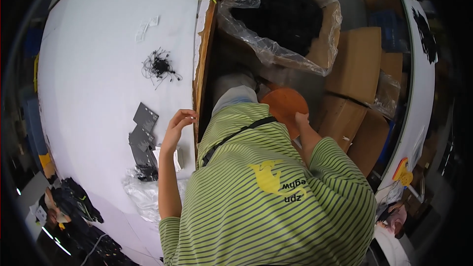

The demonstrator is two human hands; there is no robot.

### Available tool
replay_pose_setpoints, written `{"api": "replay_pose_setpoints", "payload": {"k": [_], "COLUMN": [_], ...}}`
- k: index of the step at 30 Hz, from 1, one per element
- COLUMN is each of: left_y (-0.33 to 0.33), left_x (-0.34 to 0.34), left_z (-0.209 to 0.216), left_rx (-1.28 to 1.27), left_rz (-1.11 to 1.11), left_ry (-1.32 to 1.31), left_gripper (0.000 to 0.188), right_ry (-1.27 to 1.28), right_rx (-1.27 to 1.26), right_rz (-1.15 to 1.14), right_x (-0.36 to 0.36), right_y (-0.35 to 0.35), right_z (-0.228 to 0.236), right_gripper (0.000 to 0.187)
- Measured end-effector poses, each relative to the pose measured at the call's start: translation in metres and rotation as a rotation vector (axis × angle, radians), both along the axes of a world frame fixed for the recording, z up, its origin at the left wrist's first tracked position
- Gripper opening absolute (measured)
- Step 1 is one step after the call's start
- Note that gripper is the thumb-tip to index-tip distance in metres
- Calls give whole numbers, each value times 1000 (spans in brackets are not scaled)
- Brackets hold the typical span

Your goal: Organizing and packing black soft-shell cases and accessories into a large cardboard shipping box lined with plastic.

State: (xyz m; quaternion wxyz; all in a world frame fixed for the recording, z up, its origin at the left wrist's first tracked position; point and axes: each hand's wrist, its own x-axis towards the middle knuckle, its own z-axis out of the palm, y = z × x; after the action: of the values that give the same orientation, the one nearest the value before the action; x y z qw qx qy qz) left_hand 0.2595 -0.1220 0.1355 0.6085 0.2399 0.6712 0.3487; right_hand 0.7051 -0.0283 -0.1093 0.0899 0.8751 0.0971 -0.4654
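Hands rest apart: the left hand, fingers loosely curled and holding nothing, touches the edge of the white table; the right hand touches a round orange stool seat below, its grip hidden. Dark cards lie near the left hand, black ties beyond; plastic-lined box and cardboard cartons crowd the stool.

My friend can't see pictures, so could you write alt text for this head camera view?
Seen from above, a person in a green striped shirt rests the left hand on the edge of a white table and the right hand on a round orange stool, among cardboard boxes.
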Motion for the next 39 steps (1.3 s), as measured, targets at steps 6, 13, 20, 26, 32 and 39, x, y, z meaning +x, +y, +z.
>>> {"api": "replay_pose_setpoints", "payload": {"k": [6,13,20,26,32,39], "left_y": [85,267,433,592,697,702], "left_x": [31,102,143,125,75,78], "left_z": [-22,-68,-217,-368,-501,-562], "left_rx": [-35,-5,-79,-173,-297,-349], "left_rz": [-181,-467,-461,-164,-713,-567], "left_ry": [-180,-329,20,456,874,535], "left_gripper": [21,21,34,83,118,111], "right_ry": [28,196,692,786,584,420], "right_rx": [-115,29,734,356,62,340], "right_rz": [9,661,-451,-893,-1093,-1087], "right_x": [-1,53,-29,-18,-10,-71], "right_y": [20,25,259,326,331,345], "right_z": [-8,-25,36,-147,-310,-358], "right_gripper": [91,57,60,124,126,100]}}
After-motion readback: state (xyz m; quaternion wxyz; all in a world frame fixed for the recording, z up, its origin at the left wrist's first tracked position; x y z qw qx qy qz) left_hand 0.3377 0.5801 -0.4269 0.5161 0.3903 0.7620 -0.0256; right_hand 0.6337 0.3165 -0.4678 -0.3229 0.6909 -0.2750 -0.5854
